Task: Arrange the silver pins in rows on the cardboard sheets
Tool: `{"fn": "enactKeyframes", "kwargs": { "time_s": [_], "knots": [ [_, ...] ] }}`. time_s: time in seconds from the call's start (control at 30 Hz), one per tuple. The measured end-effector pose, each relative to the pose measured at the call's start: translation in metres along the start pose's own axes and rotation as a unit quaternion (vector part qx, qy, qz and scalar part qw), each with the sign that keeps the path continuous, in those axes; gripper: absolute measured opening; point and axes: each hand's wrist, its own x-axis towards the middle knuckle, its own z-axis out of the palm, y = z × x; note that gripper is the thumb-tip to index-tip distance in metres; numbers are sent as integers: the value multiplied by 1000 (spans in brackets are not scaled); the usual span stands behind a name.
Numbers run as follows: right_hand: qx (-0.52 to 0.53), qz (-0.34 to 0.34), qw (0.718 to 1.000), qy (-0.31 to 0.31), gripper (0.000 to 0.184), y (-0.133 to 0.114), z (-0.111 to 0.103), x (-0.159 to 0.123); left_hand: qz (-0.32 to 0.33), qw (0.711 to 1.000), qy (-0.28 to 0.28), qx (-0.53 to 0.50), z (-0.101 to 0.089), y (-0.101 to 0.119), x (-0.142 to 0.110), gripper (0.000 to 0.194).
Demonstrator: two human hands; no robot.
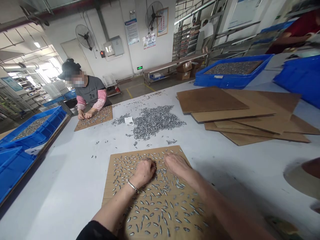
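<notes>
A brown cardboard sheet [117, 191] lies on the white table in front of me, strewn with several small shiny metal pieces [160, 208]. My left hand [143, 171], with a bracelet at the wrist, rests on the sheet with fingers curled over some pieces. My right hand [176, 164] lies flat beside it, fingers stretched forward onto the pieces near the sheet's far edge. A big loose heap of the same metal pieces [155, 121] lies on the table beyond the sheet.
A stack of bare cardboard sheets [240, 113] lies to the right. Blue bins of pieces stand at back right [231, 80] and left [32, 128]. A co-worker [87, 95] sorts pieces on another cardboard sheet [93, 118] across the table.
</notes>
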Motion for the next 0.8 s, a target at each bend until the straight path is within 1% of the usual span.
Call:
{"fn": "enactKeyframes", "kwargs": {
  "time_s": [0.1,0.27,0.37,0.5,0.57,0.6,0.67,0.73,0.8],
  "knots": [
    [-3,18,1000,13,36,-2,4,1,9,1000,-3,-4,2,1,0,20],
    [2,41,999,21,32,-5,14,0,26,1000,-9,-2,4,6,-1,23],
    [5,48,998,27,32,-3,16,-2,34,999,-16,7,6,8,1,23],
    [23,45,996,77,29,10,12,-13,27,999,-21,26,10,10,5,25],
    [34,31,994,99,28,16,11,-22,20,999,-23,35,12,12,7,24],
    [39,16,994,98,27,18,11,-27,16,999,-24,39,12,12,7,23],
    [50,-26,995,78,25,18,12,-35,8,999,-23,46,13,14,6,22],
    [55,-64,995,55,23,12,15,-39,-1,999,-16,50,13,16,5,24],
    [48,-77,995,42,21,4,17,-39,-11,999,-7,51,14,17,4,27]
  ]
}}
